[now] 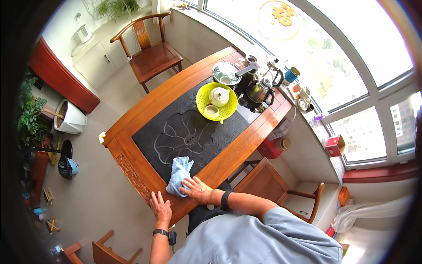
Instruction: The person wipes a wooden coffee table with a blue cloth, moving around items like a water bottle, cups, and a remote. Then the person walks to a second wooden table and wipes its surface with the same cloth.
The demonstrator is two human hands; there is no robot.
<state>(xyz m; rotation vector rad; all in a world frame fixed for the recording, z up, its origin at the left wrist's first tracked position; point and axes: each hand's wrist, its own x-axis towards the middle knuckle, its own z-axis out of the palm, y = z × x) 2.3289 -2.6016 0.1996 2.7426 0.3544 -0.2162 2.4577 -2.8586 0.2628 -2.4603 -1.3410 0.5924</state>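
My right hand (197, 190) lies with its fingers spread on the lower end of a crumpled light blue cloth (180, 174), near the corner of the wooden tea table (214, 171). The cloth covers part of the table's wooden edge and of the black stone tea tray (148, 145) set into the top. My left hand (160, 207) rests on the table's edge at the left, fingers apart, holding nothing. Farther along the tray stands a yellow-green plastic colander (201, 107) with a white teapot (219, 96) and a pale cup (211, 112) in it.
A glass kettle (259, 91), a steel bowl (216, 67) and other tea ware crowd the table's far right end. Beyond it, small cups and a red box (335, 146) line the windowsill. Wooden chairs stand at the far side (155, 62) and close by on the right (263, 181).
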